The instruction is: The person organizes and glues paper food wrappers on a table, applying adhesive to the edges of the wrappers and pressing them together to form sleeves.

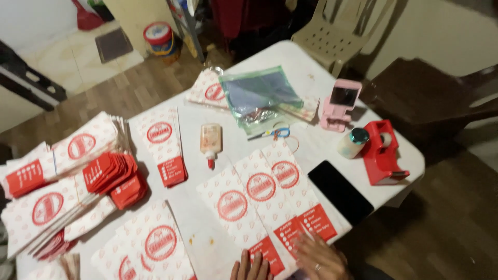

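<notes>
Both hands lie at the near edge of the white table, flat on a fan of three red-and-white paper bags. The left hand shows only its fingers, held together and resting on the red lower end of one bag. The right hand, blurred, seems spread open with the palm down on the bags' bottom edges, gripping nothing. Just right of the bags lies a black phone; beyond them a glue bottle.

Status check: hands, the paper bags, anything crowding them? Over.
Both hands flat: left hand, right hand on three overlapped paper bags. Black phone touching their right edge; glue bottle clear.
</notes>
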